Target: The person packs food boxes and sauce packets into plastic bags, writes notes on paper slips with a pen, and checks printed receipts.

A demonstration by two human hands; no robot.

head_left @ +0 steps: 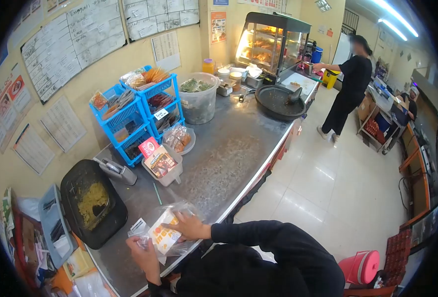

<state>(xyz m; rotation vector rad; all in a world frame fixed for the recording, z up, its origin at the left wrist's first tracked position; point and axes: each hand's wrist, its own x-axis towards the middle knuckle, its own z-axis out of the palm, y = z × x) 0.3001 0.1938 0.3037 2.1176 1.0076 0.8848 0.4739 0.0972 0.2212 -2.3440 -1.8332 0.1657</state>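
Note:
A white packet with orange lettering (162,236) lies at the near edge of the steel counter, partly inside a clear plastic bag (183,206). My left hand (145,256) is closed, pinching the bag at the packet's left side. From the right, my right hand (191,226) reaches over the packet and grips it, its fingers across the printed face. A white printed slip (138,226) shows beside the packet, near my left hand. Just beyond the bag, a thin green stick (157,193) rests on the counter.
Left of my hands stands a black tub (70,185) of yellowish food. Ahead are a bin of cards (168,176), blue basket racks (121,126), a translucent bucket (202,111), a black pan (273,105) and a lit display case (264,43). Another person (348,81) stands beyond the counter's end.

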